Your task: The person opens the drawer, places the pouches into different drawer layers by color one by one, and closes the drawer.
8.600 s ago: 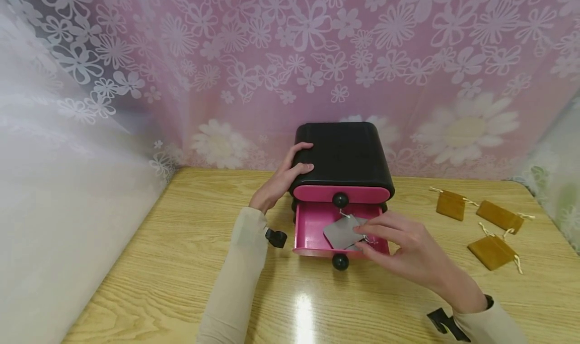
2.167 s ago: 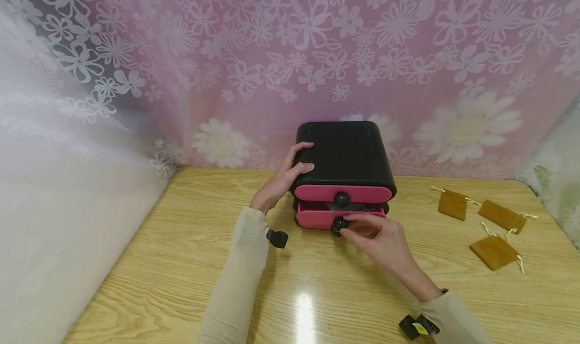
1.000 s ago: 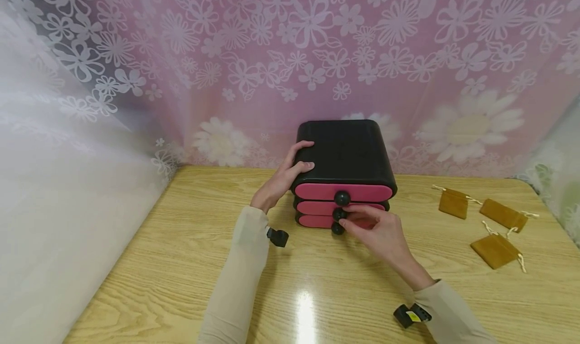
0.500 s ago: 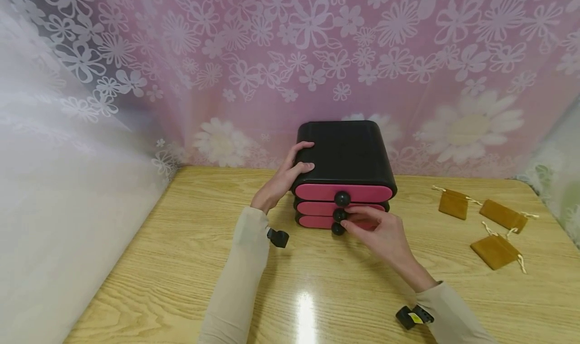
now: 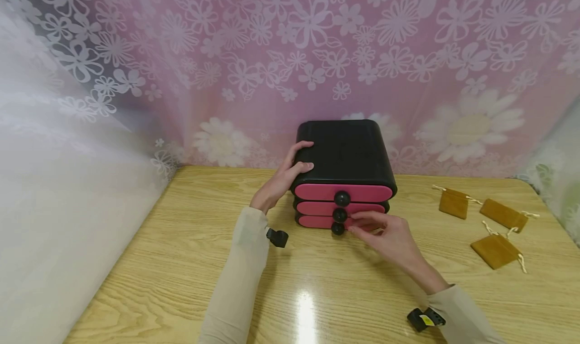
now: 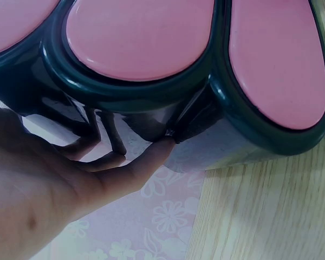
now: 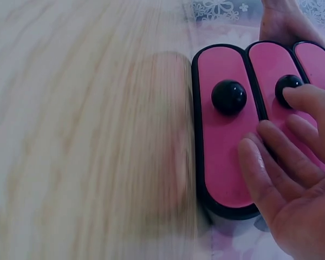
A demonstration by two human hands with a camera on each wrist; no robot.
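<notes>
A black drawer unit (image 5: 343, 150) with three pink drawer fronts stands against the back curtain, all its drawers pushed in. My left hand (image 5: 277, 182) rests against its left side, a finger and the thumb lying over the top edge. In the left wrist view, the other fingers (image 6: 146, 160) of that hand touch the glossy side. My right hand (image 5: 391, 235) is at the front, fingertips just right of the middle knob (image 5: 340, 215) and lower knob (image 5: 338, 228). A digit overlaps the middle knob in the right wrist view, and the other fingers are loosely bent, holding nothing.
Three brown drawstring pouches lie on the wooden table (image 5: 217, 283) at the right: one pouch (image 5: 453, 204) at the left, another pouch (image 5: 503, 214) beside it, and a nearer pouch (image 5: 495, 251). A flowered curtain (image 5: 254, 72) hangs behind.
The middle drawer, open earlier with grey pouches inside, was pushed in by its knob. Since half a second ago my right hand has let go of the knob and drawn slightly right. My left hand stayed.
</notes>
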